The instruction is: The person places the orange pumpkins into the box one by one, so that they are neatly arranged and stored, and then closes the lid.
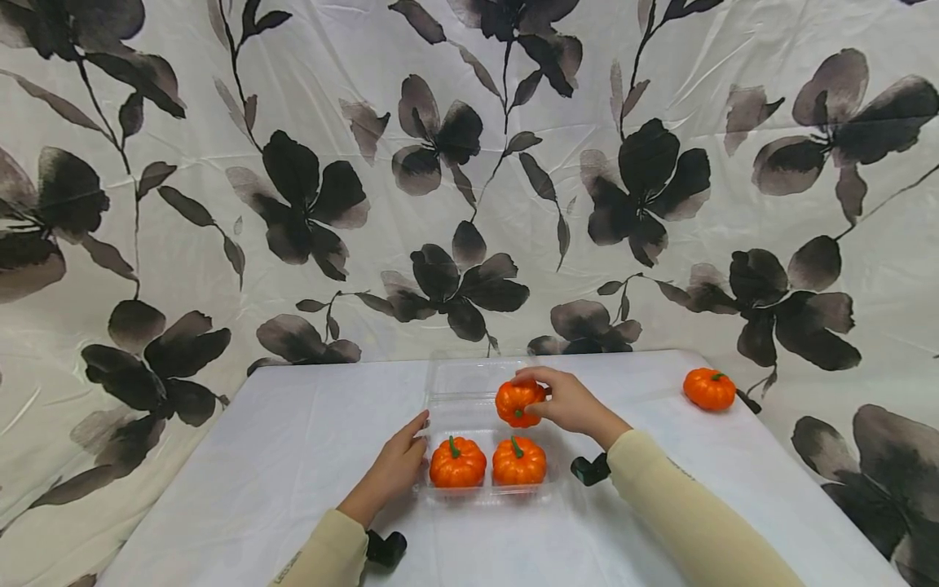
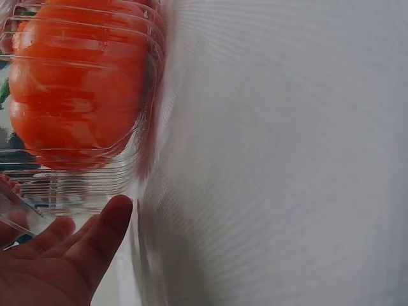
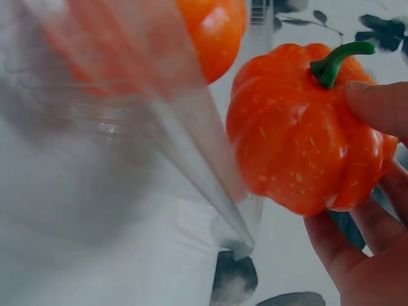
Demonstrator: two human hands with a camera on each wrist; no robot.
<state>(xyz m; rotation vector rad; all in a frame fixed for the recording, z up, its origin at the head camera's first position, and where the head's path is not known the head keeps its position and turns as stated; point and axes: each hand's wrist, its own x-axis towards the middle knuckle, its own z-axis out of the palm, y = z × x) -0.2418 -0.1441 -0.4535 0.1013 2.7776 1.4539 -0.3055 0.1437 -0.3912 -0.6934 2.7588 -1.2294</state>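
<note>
Two small orange pumpkins (image 1: pixel 458 463) with green stems sit side by side in the front compartments of a clear plastic clamshell container (image 1: pixel 486 491). My right hand (image 1: pixel 568 401) grips a third pumpkin (image 3: pixel 306 131) above the container's back part, thumb near the stem and fingers around the far side. At the container's left side is my left hand (image 1: pixel 396 461), its fingers extended along the wall. In the left wrist view, its fingertips (image 2: pixel 118 207) lie against or very near the ribbed plastic, below a pumpkin (image 2: pixel 80 83) seen through it.
Another orange pumpkin (image 1: pixel 708 389) lies at the table's right edge. The container's clear lid (image 1: pixel 469 379) lies folded back toward the rear edge. White cloth covers the table (image 1: pixel 293 440), and a floral curtain (image 1: pixel 440 204) hangs behind it.
</note>
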